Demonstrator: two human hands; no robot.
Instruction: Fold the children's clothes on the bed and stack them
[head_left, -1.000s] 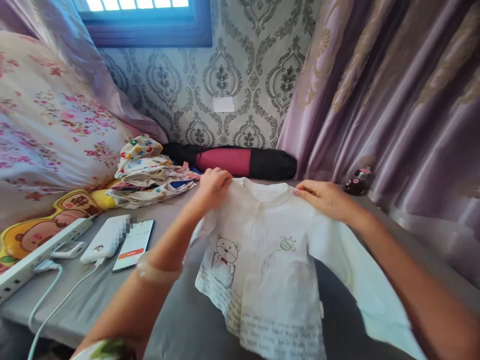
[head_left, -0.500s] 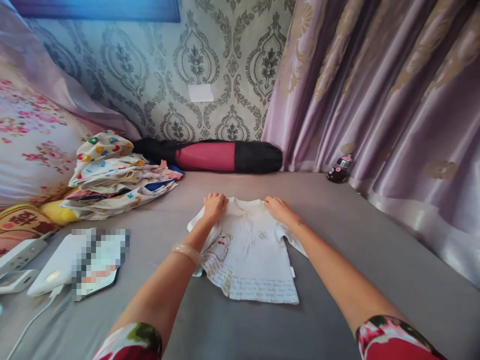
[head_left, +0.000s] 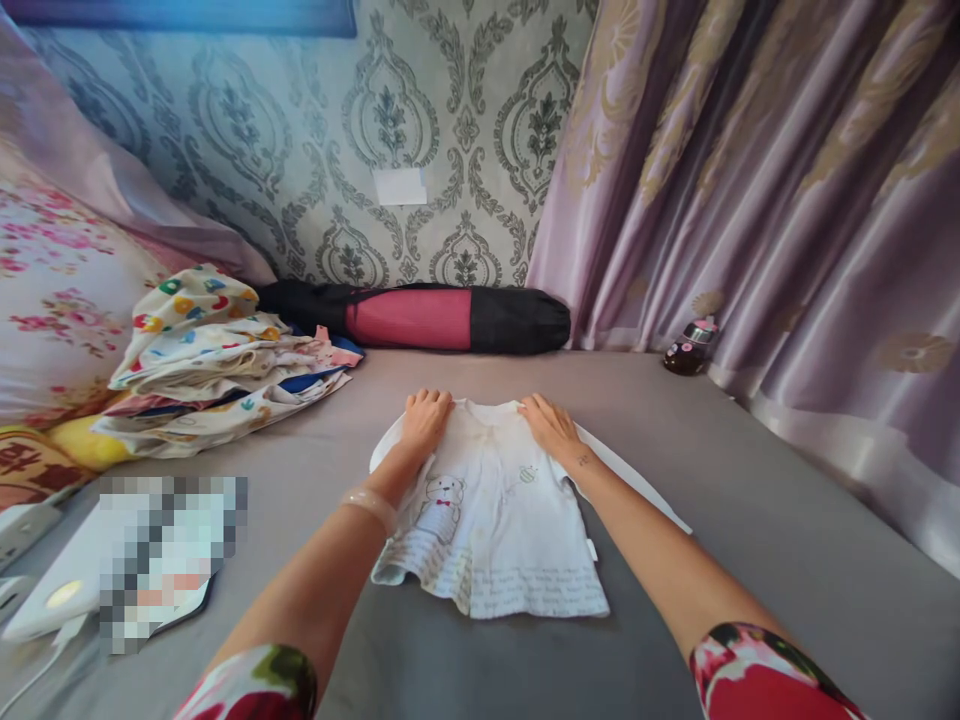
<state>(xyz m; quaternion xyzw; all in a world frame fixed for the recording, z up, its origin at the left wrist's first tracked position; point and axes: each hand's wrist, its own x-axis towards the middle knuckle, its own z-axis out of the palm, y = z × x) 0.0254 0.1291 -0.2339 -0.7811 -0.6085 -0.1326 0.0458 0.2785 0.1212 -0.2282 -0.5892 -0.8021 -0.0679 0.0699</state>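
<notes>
Fabric, smooth and plain grey [head_left: 787, 500], spreads over the broad flat surface and runs back to a wall papered in pale grey with dark damask medallions [head_left: 465, 130]. Shiny mauve curtains with gold motifs [head_left: 720, 180] hang down the right side, and white cloth printed with pink flowers [head_left: 67, 300] bulges at the far left. Against the wall's foot lies a long tubular black bag with a maroon middle panel [head_left: 409, 318]. Near its left end sits a heap of patterned, multicoloured folded cloth [head_left: 202, 350].

At the centre, flat on the grey fabric, lies a small white long-sleeved shirt [head_left: 499, 520], collar toward the wall, one sleeve passing under the right forearm. The left hand [head_left: 426, 420] and right hand [head_left: 551, 425] are both nearly closed, fingers bent over its two shoulders beside the collar, holding the cloth; the thumbs cannot be made out clearly.

Lower left, a white rectangular power bank [head_left: 64, 580] with a white cable lies beside a dark-edged phone [head_left: 176, 560], mostly blurred. A dark round bottle with a pink-trimmed top [head_left: 686, 347] stands by the curtains. Smallest is the pale translucent bangle [head_left: 371, 505] around the left wrist.
</notes>
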